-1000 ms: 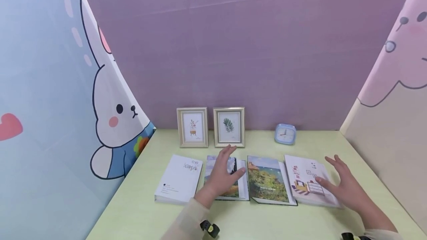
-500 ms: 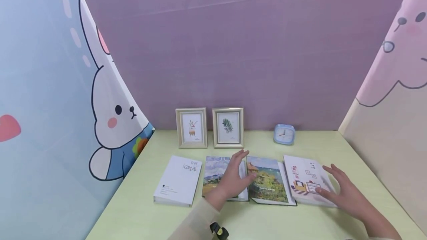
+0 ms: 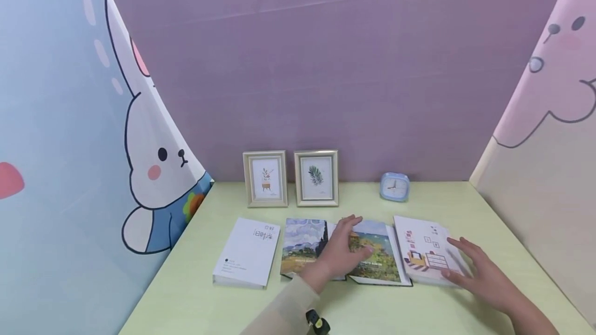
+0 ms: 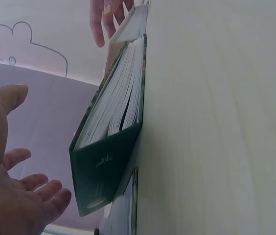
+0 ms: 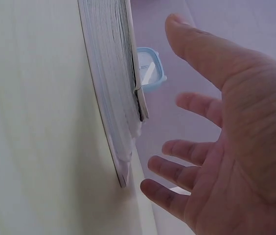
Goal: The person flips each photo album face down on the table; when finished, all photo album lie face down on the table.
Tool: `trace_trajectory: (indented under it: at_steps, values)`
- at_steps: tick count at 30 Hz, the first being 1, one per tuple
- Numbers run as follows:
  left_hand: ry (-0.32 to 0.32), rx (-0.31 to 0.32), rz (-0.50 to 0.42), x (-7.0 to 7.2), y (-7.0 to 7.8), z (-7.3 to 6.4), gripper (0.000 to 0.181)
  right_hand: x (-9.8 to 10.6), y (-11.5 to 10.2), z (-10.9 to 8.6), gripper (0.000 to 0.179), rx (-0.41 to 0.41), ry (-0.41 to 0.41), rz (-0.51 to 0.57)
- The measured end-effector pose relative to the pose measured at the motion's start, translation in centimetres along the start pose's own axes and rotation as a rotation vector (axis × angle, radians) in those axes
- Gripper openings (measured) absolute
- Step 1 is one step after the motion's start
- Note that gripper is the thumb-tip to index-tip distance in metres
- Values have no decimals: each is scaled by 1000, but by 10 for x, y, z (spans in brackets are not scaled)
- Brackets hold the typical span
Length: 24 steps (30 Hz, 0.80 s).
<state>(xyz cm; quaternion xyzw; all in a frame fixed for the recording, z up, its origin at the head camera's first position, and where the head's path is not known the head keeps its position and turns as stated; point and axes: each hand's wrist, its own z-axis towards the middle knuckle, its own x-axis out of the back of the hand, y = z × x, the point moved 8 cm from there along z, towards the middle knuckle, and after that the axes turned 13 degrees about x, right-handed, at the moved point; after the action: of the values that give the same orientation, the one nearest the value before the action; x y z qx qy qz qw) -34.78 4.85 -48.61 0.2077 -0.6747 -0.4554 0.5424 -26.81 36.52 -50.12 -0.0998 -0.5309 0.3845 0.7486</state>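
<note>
My left hand (image 3: 337,255) hovers over the inner edges of two painted photo albums, its fingers spread and relaxed. One is the wheat-field album (image 3: 298,257); right of it lies the seaside album (image 3: 379,260), partly covered by the hand. The left wrist view shows a gap between that hand (image 4: 13,196) and the seaside album's dark green spine (image 4: 103,166). Beside the right edge of a white album with a furniture drawing (image 3: 426,249) is my right hand (image 3: 484,275). In the right wrist view its loosely bent fingers stand apart from the page block (image 5: 111,73), holding nothing.
Another white album (image 3: 249,252) lies at the left end of the row. Behind stand two picture frames (image 3: 265,203) (image 3: 316,203) and a blue alarm clock (image 3: 395,187). A purple wall (image 3: 298,76) rises at the back of the pale green table (image 3: 372,314).
My left hand has moved right, from over the wheat-field album towards the seaside album. My right hand has shifted slightly down in the head view. The albums stay where they were.
</note>
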Motion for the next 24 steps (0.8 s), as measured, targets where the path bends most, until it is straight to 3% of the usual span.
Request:
trace_trajectory:
  at_steps: [11,24]
  values:
    - [-8,37,23,-27,8,8,80,-3,0,0,68,51,-4,-77]
    - [-46,51,-20,-51,11,13,78,-8,5,-2,66,52,-11,-116]
